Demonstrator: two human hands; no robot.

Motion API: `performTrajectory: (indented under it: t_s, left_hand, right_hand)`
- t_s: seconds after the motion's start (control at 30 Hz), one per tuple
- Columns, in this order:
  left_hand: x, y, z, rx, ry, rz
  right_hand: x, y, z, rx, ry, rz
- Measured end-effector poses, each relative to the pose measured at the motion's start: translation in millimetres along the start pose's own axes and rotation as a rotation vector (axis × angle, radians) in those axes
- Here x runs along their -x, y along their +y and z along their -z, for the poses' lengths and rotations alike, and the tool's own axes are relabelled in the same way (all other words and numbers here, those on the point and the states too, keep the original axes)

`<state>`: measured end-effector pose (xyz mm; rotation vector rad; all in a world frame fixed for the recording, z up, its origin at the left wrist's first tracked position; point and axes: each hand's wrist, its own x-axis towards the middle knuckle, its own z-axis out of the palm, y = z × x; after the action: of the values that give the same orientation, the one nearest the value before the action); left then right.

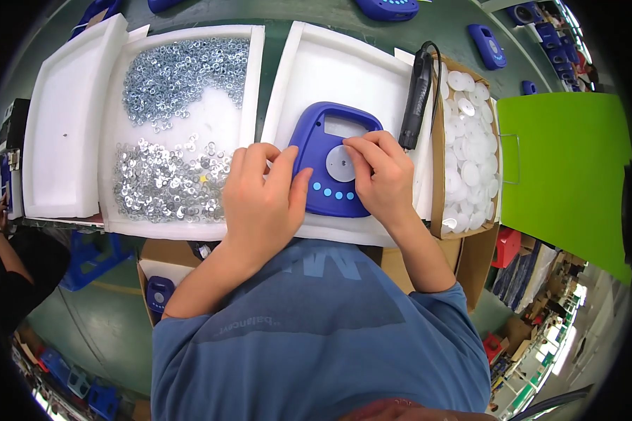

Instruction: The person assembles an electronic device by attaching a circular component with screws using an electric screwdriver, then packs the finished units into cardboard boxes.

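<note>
A dark blue plastic housing (307, 149) with a handle opening and a row of light blue dots lies in the right-hand white foam tray (323, 49). In its round middle sits a translucent white disc (338, 167) with a small dark spot at its centre. At the housing's left edge, my left hand (263, 189) is closed, thumb over the rim and curled fingers beside it. My right hand (383, 175) is over the housing's right side, thumb and index finger pinched at the disc's upper right edge. Anything between those fingertips is hidden.
On the left, a foam tray (258, 77) bears heaps of spring washers (182, 67) and flat washers (165, 179). To the right are a black electric screwdriver (418, 98), a carton of white discs (463, 154) and a green panel (569, 168). More blue housings (486, 45) lie beyond.
</note>
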<state>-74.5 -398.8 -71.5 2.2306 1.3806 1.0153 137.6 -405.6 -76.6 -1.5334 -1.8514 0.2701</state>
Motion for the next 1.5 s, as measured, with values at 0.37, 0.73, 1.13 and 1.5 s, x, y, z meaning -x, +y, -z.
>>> performTrajectory:
  t_s: [0.37, 0.73, 1.13, 1.5]
  left_hand:
    - [9.9, 18.5, -14.5, 0.120, -0.032, -0.108]
    - [13.0, 25.2, -24.9, 0.010, -0.134, -0.172]
    - [19.8, 14.6, -29.8, -0.064, -0.141, -0.184]
    - [24.5, 14.0, -35.4, -0.120, -0.061, -0.242]
  right_hand:
    - [5.5, -0.7, -0.6, 0.086, 0.031, 0.032]
    - [16.4, 5.8, 17.7, 0.060, -0.002, 0.037]
    - [6.3, 9.1, 19.8, 0.237, -0.108, 0.291]
    - [-136.1, -28.6, -80.9, -0.081, -0.331, 0.473]
